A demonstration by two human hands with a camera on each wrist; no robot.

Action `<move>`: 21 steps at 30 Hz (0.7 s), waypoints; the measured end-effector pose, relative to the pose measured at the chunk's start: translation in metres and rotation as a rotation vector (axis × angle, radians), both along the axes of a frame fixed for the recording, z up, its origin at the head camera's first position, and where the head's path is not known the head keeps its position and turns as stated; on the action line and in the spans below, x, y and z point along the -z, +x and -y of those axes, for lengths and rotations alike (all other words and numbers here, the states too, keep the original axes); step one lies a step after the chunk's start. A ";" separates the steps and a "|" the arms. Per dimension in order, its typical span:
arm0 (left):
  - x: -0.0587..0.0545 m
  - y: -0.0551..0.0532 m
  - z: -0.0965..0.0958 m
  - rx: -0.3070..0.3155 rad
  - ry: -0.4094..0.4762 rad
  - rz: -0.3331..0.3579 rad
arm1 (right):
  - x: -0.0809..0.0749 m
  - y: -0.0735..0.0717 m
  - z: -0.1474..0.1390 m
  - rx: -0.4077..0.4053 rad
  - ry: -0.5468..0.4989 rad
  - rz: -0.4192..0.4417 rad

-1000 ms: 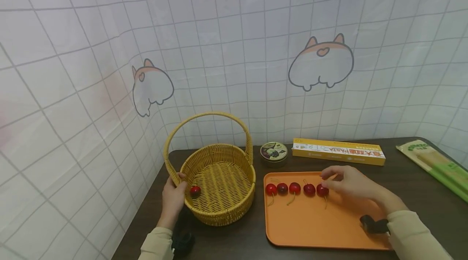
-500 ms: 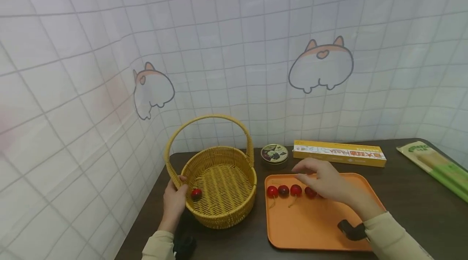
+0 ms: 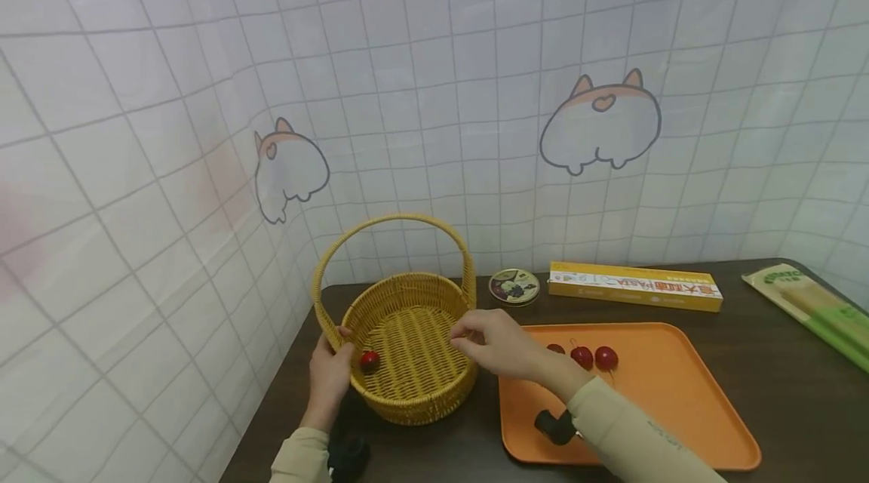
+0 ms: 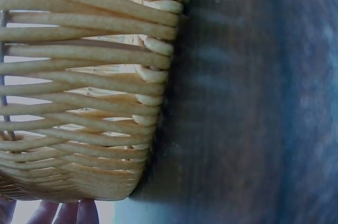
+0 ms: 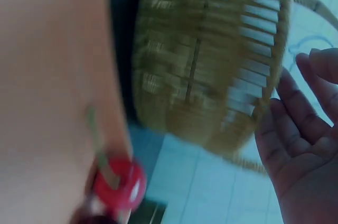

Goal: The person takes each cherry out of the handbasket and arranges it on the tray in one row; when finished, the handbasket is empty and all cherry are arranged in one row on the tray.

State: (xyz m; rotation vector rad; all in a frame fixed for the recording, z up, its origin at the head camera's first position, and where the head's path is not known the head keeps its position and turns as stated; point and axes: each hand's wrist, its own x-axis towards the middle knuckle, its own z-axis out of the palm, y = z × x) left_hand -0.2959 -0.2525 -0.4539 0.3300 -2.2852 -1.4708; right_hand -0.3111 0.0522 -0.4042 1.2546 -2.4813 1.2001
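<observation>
My left hand [image 3: 330,373] grips the left side of the yellow wicker basket [image 3: 424,407], by the foot of its tall handle. Its fingertips [image 4: 87,212] show below the woven wall in the left wrist view. One red cherry [image 3: 370,361] lies inside the basket near that hand. My right hand [image 3: 498,343] is over the basket's right rim, fingers loosely bent, with nothing visible between thumb and fingers. Beneath the right forearm is an orange tray [image 3: 679,407] with a row of cherries [image 3: 606,358], some hidden. In the right wrist view, a stemmed cherry [image 5: 121,184] lies on the tray.
A round tin [image 3: 514,287] stands behind, between basket and tray. Beside it lies a long yellow pasta box [image 3: 634,287]. At the right edge is a green and beige packet [image 3: 808,309]. A white grid-patterned curtain [image 3: 441,128] closes off the back and left.
My right hand has left the rightmost cherry on the tray and moved left to the basket's rim. The left hand keeps its grip on the basket.
</observation>
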 end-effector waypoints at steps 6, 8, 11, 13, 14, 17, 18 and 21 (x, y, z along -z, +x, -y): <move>-0.001 0.000 -0.001 0.009 0.024 -0.005 | 0.003 -0.006 0.040 -0.048 0.094 0.007; -0.001 0.001 -0.001 0.007 0.026 -0.005 | 0.003 -0.006 0.054 -0.034 0.113 0.025; -0.002 0.002 -0.001 -0.002 0.019 -0.005 | 0.003 -0.005 0.074 -0.007 0.108 0.067; -0.002 0.002 -0.001 -0.005 0.016 -0.005 | 0.002 -0.005 0.085 0.000 0.100 0.117; -0.003 0.002 -0.001 -0.005 0.015 -0.007 | 0.003 -0.005 0.091 0.000 0.100 0.134; -0.003 0.001 -0.002 -0.003 0.014 -0.011 | 0.004 -0.006 0.104 -0.004 0.101 0.184; -0.003 0.001 -0.002 -0.003 0.012 -0.015 | 0.004 -0.006 0.107 -0.004 0.094 0.200; -0.003 0.001 -0.002 -0.013 -0.005 -0.014 | 0.005 -0.008 0.115 0.002 0.068 0.249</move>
